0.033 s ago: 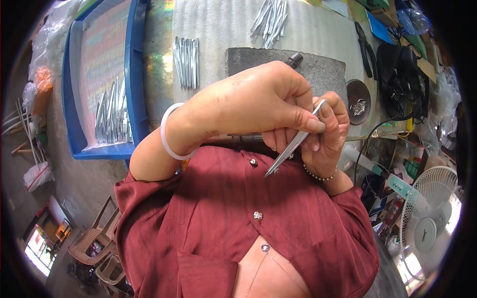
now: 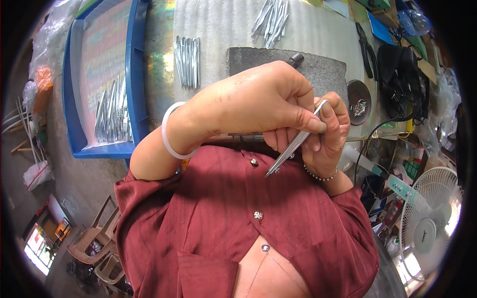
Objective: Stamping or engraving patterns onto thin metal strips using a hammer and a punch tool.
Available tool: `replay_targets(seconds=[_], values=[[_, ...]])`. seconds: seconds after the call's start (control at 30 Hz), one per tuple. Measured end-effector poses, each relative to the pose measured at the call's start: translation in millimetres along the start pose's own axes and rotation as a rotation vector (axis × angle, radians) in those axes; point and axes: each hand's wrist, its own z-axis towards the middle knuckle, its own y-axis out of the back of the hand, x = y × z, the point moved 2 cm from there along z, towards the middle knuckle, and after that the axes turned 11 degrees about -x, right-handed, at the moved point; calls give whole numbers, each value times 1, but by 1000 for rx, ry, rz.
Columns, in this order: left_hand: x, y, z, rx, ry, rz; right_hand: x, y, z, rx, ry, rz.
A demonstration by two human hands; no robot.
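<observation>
A pair of slim silver metal tweezers (image 2: 293, 148) slants across the front of my dark red shirt, its pointed end down and to the left. My left hand (image 2: 271, 97), with a white bangle at the wrist, pinches it near the upper end between thumb and fingers. From the right, my right hand (image 2: 330, 126) also grips that upper end, its fingers curled round behind. Part of the right fingers is hidden by the left hand. A small shiny piece shows beside the lower legs; I cannot tell whether it belongs to the tweezers.
Silver tools like it lie in a bundle (image 2: 187, 62), a loose pile (image 2: 271, 22) and a blue tray (image 2: 135, 64). Beyond my hands lies a grey stone block (image 2: 318, 69) with a dark-handled tool (image 2: 295, 60). Rightward are a bowl of small metal pieces (image 2: 358, 92), pliers (image 2: 366, 49) and a fan (image 2: 430, 223).
</observation>
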Motion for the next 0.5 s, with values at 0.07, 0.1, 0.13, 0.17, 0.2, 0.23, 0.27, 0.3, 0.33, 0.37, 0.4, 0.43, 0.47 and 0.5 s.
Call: replay_targets(seconds=[0.07, 0.1, 0.13, 0.17, 0.2, 0.23, 0.27, 0.3, 0.33, 0.37, 0.4, 0.43, 0.47, 0.5], values=[[0, 0, 1, 5, -2, -3, -1, 2, 1, 35, 26, 22], [0, 0, 1, 13, -3, -4, 0, 0, 0, 23, 19, 14], [1, -1, 1, 12, -4, -3, -1, 0, 0, 11, 13, 8], [1, 0, 1, -2, -3, 9, 0, 0, 0, 12, 13, 8], [2, 0, 1, -16, -2, 21, -1, 0, 0, 9, 5, 9], [2, -1, 1, -15, -3, 23, 0, 0, 0, 6, -3, 10], [3, -1, 2, -12, -5, 17, -1, 1, 0, 6, -1, 10], [3, -1, 2, -10, -6, 11, -2, 2, 0, 9, -2, 16], [3, -1, 2, -9, -7, 13, -3, 3, 0, 13, -3, 23], [4, -1, 2, -11, -4, 3, -2, 2, -1, 13, -1, 24], [4, -1, 2, -14, -2, -6, -2, 2, -1, 5, -9, 18], [4, -1, 2, -14, -2, -5, -2, 1, -1, -3, -17, 12], [4, -1, 2, -13, -2, -22, -2, 2, -1, -3, -17, 13], [4, -2, 2, -13, -3, -38, -3, 3, -1, -11, -19, 5]])
